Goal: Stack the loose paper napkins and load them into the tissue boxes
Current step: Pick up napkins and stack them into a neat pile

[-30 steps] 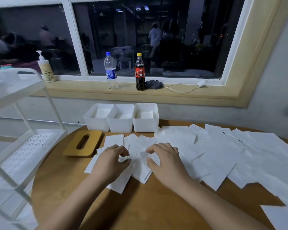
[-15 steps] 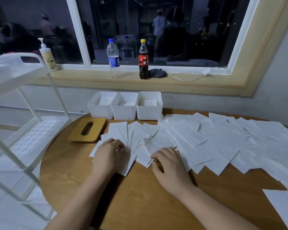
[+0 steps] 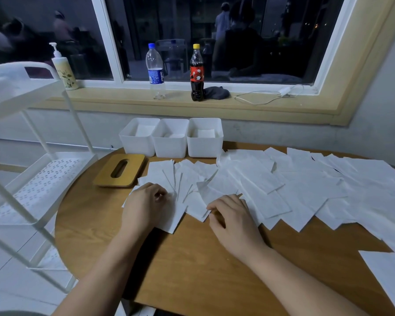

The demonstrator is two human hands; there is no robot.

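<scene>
napkins point(image 3: 271, 185) on table point(image 3: 192, 265), boxes point(image 3: 170, 137) behind

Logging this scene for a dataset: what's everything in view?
table: one, brown, centre
napkins: many, white, spread over table
tissue boxes: three, white, table's far edge
lid: one, tan, left of napkins
cart: one, white, left
pump bottle: one, pale, windowsill left
water bottle: one, clear, windowsill
cola bottle: one, dark, windowsill
cloth: one, dark, beside cola bottle
cable: one, white, windowsill right
left hand: one, on napkins, fingers curled
right hand: one, napkins' near edge, fingers curled
</scene>
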